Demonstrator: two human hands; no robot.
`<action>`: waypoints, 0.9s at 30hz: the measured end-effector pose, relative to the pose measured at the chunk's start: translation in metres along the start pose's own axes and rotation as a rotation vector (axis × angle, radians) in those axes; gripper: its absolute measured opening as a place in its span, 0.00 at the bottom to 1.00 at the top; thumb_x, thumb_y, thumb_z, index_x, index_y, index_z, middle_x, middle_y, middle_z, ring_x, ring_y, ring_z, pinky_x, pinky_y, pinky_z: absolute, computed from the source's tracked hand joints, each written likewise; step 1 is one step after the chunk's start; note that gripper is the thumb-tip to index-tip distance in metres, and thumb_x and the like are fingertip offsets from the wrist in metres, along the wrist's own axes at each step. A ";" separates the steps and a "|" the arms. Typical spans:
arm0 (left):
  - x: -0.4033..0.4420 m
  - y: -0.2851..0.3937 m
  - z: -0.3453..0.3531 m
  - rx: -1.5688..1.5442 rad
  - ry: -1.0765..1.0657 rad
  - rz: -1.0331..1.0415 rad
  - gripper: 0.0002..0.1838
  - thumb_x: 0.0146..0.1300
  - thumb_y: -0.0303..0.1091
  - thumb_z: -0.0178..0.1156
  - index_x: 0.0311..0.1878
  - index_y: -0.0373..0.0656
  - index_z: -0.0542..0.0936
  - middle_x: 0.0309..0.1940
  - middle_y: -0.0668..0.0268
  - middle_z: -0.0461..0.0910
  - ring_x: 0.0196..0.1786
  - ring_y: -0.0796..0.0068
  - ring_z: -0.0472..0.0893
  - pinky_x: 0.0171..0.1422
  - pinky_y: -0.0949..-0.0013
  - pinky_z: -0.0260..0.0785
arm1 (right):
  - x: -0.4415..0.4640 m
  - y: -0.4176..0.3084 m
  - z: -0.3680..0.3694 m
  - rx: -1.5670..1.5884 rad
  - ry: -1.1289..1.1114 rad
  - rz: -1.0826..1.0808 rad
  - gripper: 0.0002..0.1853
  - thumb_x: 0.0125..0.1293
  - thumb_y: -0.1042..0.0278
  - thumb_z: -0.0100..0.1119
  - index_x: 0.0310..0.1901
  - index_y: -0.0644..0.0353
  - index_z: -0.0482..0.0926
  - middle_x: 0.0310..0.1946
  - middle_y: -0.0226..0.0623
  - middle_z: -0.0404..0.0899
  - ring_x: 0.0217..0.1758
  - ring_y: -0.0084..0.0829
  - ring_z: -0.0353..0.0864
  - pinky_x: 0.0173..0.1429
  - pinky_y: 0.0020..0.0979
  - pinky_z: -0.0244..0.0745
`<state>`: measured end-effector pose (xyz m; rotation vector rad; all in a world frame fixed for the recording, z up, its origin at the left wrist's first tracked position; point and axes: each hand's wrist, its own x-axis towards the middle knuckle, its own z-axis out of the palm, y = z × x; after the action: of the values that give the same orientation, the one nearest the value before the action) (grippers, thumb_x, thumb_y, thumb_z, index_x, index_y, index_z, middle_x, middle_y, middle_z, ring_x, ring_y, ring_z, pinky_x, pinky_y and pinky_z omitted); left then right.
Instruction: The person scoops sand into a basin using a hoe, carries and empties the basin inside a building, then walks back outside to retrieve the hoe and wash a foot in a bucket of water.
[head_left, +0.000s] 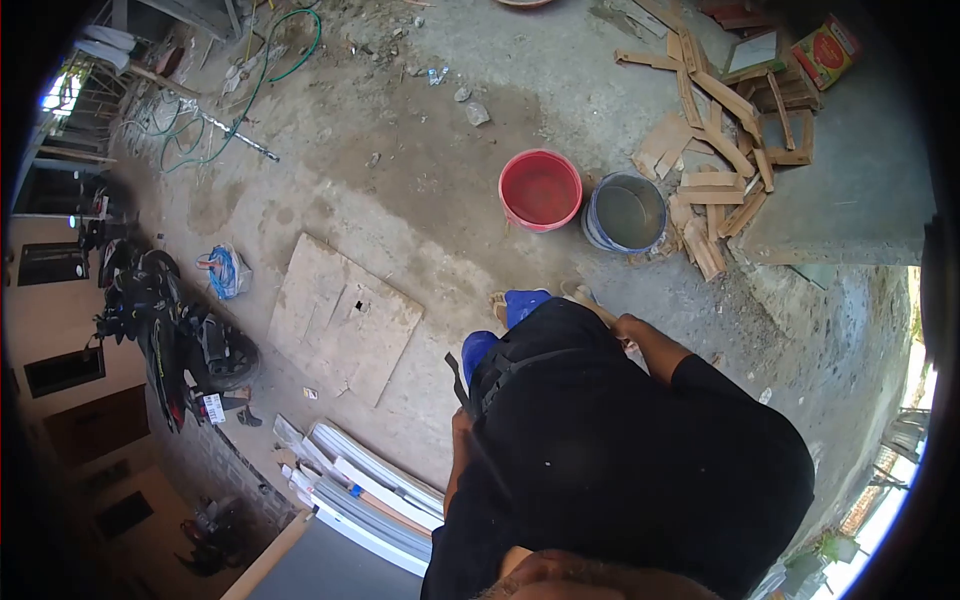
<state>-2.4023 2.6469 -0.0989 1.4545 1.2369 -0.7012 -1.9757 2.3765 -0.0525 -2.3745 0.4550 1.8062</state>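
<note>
At the left side of my waist, my left hand (462,421) is closed around a black strap (455,378), whose loose end sticks up above it. My right hand (628,328) is at my right hip with its fingers curled in; something small and pale shows just below it, too hidden to make out. A black belt or band (525,362) crosses the dark clothing at my waist. Blue cloth (524,305) covers my legs, and sandalled feet show beyond it.
A red bucket (540,190) and a water-filled bucket (626,213) stand ahead. Wood scraps (715,140) lie at the right. A flat board (345,318), a plastic bag (228,272), motorcycles (160,320) and long pale strips (375,490) are on the left.
</note>
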 end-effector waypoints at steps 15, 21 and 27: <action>0.185 0.176 -0.302 -0.623 0.045 -0.109 0.27 0.68 0.48 0.52 0.68 0.50 0.65 0.60 0.63 0.73 0.61 0.55 0.73 0.60 0.45 0.61 | -0.043 -0.119 0.049 0.306 0.007 0.177 0.18 0.58 0.58 0.70 0.33 0.68 0.79 0.24 0.41 0.80 0.24 0.34 0.80 0.26 0.36 0.78; 0.254 0.309 -0.485 -0.615 0.126 0.097 0.31 0.69 0.48 0.54 0.71 0.46 0.62 0.62 0.61 0.72 0.60 0.58 0.75 0.61 0.50 0.64 | -0.101 -0.186 0.056 0.440 0.017 0.315 0.17 0.60 0.57 0.68 0.36 0.65 0.77 0.24 0.37 0.77 0.25 0.31 0.79 0.28 0.35 0.77; 0.311 0.363 -0.597 -0.427 0.133 0.033 0.29 0.70 0.47 0.52 0.71 0.47 0.62 0.64 0.59 0.70 0.62 0.55 0.74 0.61 0.46 0.63 | -0.163 -0.207 0.088 0.738 -0.007 0.420 0.16 0.62 0.57 0.66 0.39 0.60 0.75 0.24 0.31 0.73 0.25 0.27 0.76 0.28 0.35 0.76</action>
<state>-2.0825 3.3417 -0.0927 1.1758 1.3635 -0.2942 -2.0321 2.6232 0.0621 -1.8312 1.4149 1.4016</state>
